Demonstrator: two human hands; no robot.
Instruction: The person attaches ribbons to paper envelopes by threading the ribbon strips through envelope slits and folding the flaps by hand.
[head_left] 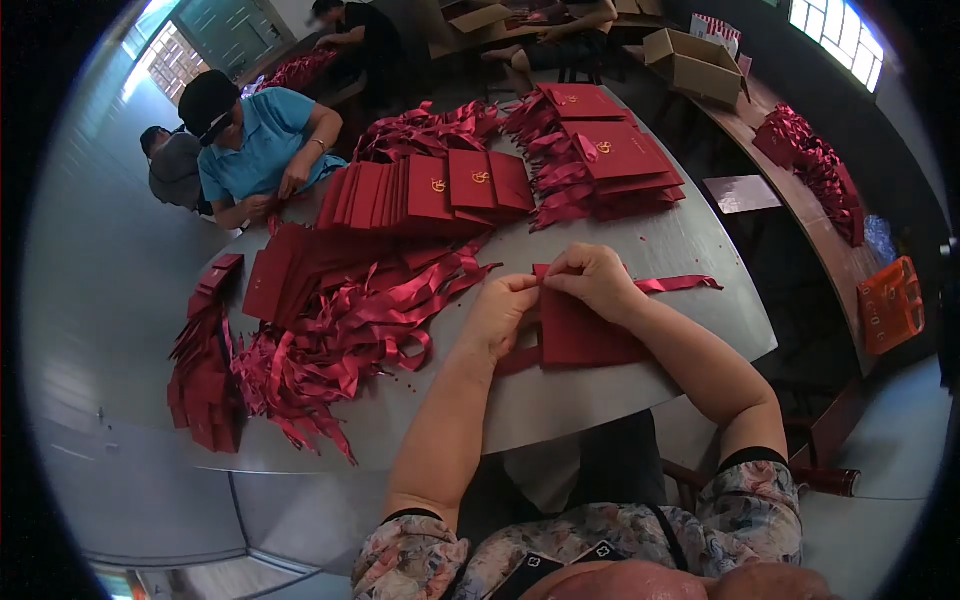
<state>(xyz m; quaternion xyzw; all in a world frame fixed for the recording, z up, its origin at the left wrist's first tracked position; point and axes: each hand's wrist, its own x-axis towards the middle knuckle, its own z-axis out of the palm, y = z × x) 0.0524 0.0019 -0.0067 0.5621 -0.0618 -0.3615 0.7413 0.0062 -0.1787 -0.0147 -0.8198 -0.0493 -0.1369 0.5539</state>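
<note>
A flat dark red bag (585, 335) lies on the grey table in front of me, with a red ribbon (682, 284) stretching out to its right. My left hand (503, 312) is closed in a pinch at the bag's upper left corner. Close beside it, my right hand (597, 282) pinches the same upper edge, its fingertips almost touching the left ones. What lies between the fingertips is too small to make out. Part of another ribbon shows under my left wrist, at the bag's left side.
Red bags with gold print (480, 182) stand in rows beyond my hands, beside stacked bags (625, 152). A ribbon heap (335, 345) lies left. A person in blue (262, 140) works across the table. A side bench holds a cardboard box (695, 68) and an orange bag (890, 306).
</note>
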